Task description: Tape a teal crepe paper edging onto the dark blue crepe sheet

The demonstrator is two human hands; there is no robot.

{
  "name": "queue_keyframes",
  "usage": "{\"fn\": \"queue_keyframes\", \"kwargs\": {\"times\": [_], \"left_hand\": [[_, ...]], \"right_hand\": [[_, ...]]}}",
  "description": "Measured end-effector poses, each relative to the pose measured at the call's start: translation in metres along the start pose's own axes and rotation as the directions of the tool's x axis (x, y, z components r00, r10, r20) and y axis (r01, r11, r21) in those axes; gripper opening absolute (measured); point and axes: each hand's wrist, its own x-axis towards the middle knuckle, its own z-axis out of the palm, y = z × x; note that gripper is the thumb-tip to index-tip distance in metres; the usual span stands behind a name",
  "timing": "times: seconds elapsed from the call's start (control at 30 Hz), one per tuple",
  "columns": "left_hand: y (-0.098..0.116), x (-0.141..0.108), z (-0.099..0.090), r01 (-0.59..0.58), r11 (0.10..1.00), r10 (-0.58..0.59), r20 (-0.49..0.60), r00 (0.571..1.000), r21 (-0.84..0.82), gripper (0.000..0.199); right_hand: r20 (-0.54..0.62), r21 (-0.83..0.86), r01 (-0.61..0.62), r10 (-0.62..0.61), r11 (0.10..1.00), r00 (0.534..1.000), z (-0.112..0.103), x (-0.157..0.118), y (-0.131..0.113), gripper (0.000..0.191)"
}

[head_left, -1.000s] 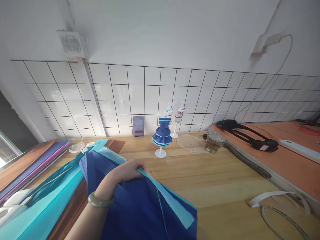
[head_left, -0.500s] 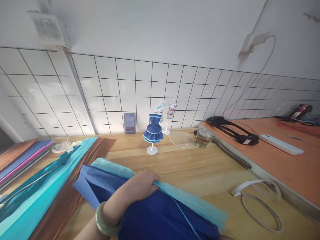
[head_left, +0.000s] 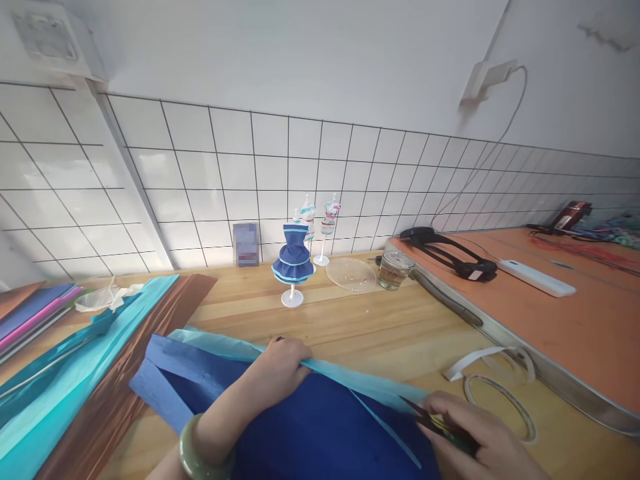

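Observation:
A large dark blue sheet of paper (head_left: 310, 420), thin and crepe-like, lies in front of me with a light blue sheet (head_left: 370, 383) along its far edge. My left hand (head_left: 283, 370) is closed on the light blue sheet's edge, wrist resting over the dark blue one. In my right hand (head_left: 475, 433) is a pair of dark scissors (head_left: 425, 417), blades pointing left at the light blue sheet's right end. A narrow light blue strip (head_left: 387, 427) crosses the dark blue sheet. Beyond my hands stands a small dress form in a blue ruffled dress (head_left: 293, 257).
Turquoise paper (head_left: 100, 353) and brown paper (head_left: 125, 373) lie at left. Behind are a phone (head_left: 246, 245), a clear round sheet (head_left: 350, 275) and a glass (head_left: 395, 270). At right are a ribbon roll (head_left: 500, 403) and a raised orange surface (head_left: 560, 327) carrying black headgear (head_left: 450, 253).
My right hand has come into view at lower right with the scissors. My left hand keeps its hold on the light blue sheet. The whole view has shifted slightly to the right.

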Motion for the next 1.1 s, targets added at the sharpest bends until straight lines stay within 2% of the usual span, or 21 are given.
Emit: {"fn": "queue_keyframes", "kwargs": {"times": [0.1, 0.17, 0.23, 0.3, 0.4, 0.53, 0.63, 0.77, 0.8, 0.9, 1.0, 1.1], "left_hand": [[-0.001, 0.002, 0.003, -0.025, 1.000, 0.025, -0.022, 0.999, 0.007, 0.019], [-0.001, 0.004, 0.006, -0.031, 0.999, 0.032, -0.037, 0.999, 0.021, 0.019], [-0.002, 0.005, 0.009, -0.033, 0.999, 0.035, -0.051, 0.998, 0.042, 0.017], [-0.003, 0.006, 0.011, -0.032, 0.997, 0.036, -0.065, 0.997, 0.068, 0.016], [-0.005, 0.008, 0.015, -0.032, 0.995, 0.040, -0.080, 0.996, 0.095, 0.017], [-0.006, 0.009, 0.019, -0.017, 0.994, 0.028, -0.099, 0.995, 0.111, 0.016], [-0.006, 0.010, 0.018, -0.017, 0.994, 0.027, -0.093, 0.995, 0.106, 0.016], [-0.007, 0.008, 0.015, -0.013, 0.997, 0.018, -0.067, 0.998, 0.076, 0.009], [-0.007, 0.007, 0.014, -0.009, 0.998, 0.014, -0.062, 0.998, 0.067, 0.007], [-0.007, 0.004, 0.009, -0.010, 0.999, 0.011, -0.049, 0.999, 0.031, 0.017], [-0.006, 0.001, 0.003, -0.017, 1.000, 0.017, -0.029, 0.999, -0.005, 0.010], [-0.005, -0.001, -0.005, -0.016, 0.999, 0.016, -0.008, 1.000, -0.050, 0.016]], "right_hand": [[0.064, -0.039, 0.018, -0.015, 0.999, 0.998, 0.020, 0.013, -0.008, 0.009], [0.097, -0.132, 0.052, -0.040, 0.990, 0.995, 0.033, 0.021, -0.012, 0.014], [0.132, -0.208, 0.054, -0.026, 0.977, 0.991, 0.042, 0.027, -0.013, 0.023], [0.166, -0.215, 0.016, 0.020, 0.976, 0.986, 0.045, 0.031, -0.013, 0.032], [0.185, -0.136, -0.048, 0.073, 0.990, 0.980, 0.041, 0.036, -0.013, 0.035], [0.158, -0.043, -0.075, 0.081, 0.996, 0.984, 0.039, 0.039, -0.016, 0.026], [0.162, -0.098, -0.072, 0.087, 0.993, 0.983, 0.043, 0.040, -0.018, 0.021], [0.234, -0.172, -0.065, 0.104, 0.983, 0.967, 0.046, 0.044, -0.021, 0.032], [0.238, -0.158, -0.069, 0.106, 0.985, 0.965, 0.044, 0.045, -0.021, 0.034], [0.213, -0.096, -0.072, 0.091, 0.993, 0.973, 0.034, 0.049, -0.024, 0.032], [0.186, -0.079, -0.064, 0.078, 0.995, 0.979, 0.022, 0.054, -0.025, 0.028], [0.185, -0.073, -0.063, 0.075, 0.995, 0.980, 0.014, 0.060, -0.025, 0.025]]}}
